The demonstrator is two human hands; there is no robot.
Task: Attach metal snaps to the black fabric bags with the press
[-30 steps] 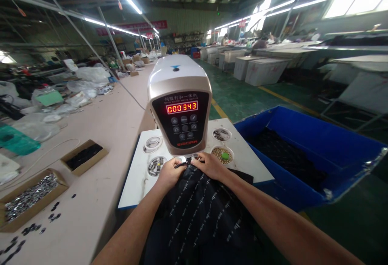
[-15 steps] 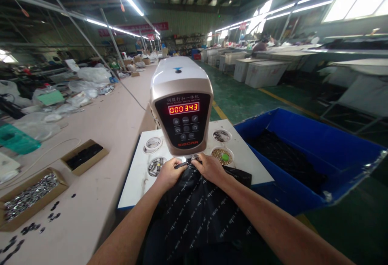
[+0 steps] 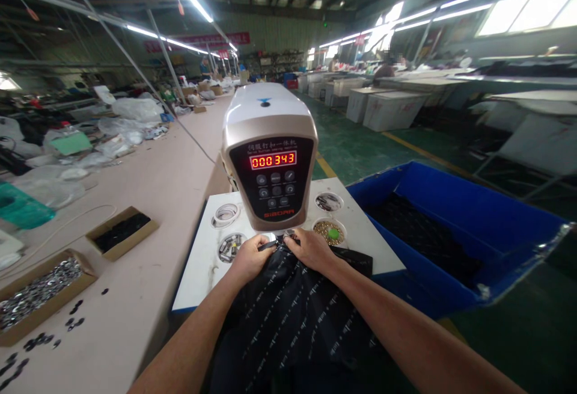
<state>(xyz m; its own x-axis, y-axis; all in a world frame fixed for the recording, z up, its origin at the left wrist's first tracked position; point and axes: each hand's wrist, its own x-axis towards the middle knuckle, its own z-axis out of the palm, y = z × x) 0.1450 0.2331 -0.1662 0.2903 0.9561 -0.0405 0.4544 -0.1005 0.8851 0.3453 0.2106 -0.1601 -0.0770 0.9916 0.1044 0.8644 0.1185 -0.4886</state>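
Note:
A button fastening machine (image 3: 270, 135) with a lit red display reading 000343 stands straight ahead. Under its head, my left hand (image 3: 250, 255) pinches the edge of a black garment (image 3: 288, 316) printed with small white marks. My right hand (image 3: 314, 248) grips the same edge close by on the right. The garment hangs from both hands toward me, and a dark flap of it lies on the white machine table (image 3: 198, 280) at the right. The fingertips and the machine's working point are partly hidden by the head and the fabric.
Round wells in the machine table hold metal parts (image 3: 232, 248) and brass-coloured pieces (image 3: 327, 231). At left, cardboard boxes hold silvery fasteners (image 3: 40, 292) and black pieces (image 3: 121, 231), with loose black caps (image 3: 38, 341) nearby. A blue bin (image 3: 509, 201) with dark cloth stands right.
Both hands keep their hold on the garment under the machine head, and the display number is the same. Only a slight shift of the camera view shows.

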